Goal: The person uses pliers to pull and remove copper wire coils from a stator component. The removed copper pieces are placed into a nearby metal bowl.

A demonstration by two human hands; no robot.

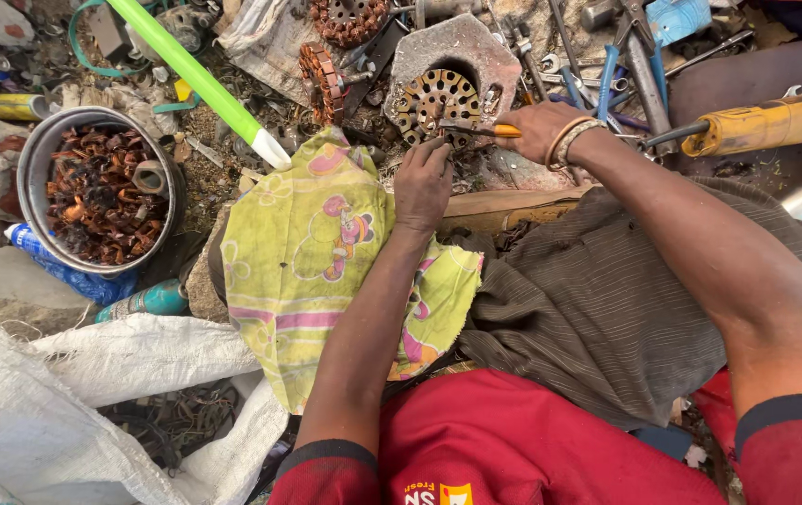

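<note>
Against the grey stone block [462, 42] at the top of the ground clutter leans the round motor stator [436, 103], propped so its slots face me. My left hand [422, 182] pinches its lower rim to steady it; my right hand [536, 129] is closed on an orange-handled tool [478, 129] whose tip pokes into the slots. A yellow-green cloth [321, 252] pads my knee, and the metal bowl [36, 154] of burnt copper windings [101, 196] sits at left.

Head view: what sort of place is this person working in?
Probably an informal scrap or motor-salvage spot on the ground. The right hand works a tool at a round slotted motor core, a metal bowl holds stripped copper windings, and spanners lie scattered among debris.
</note>
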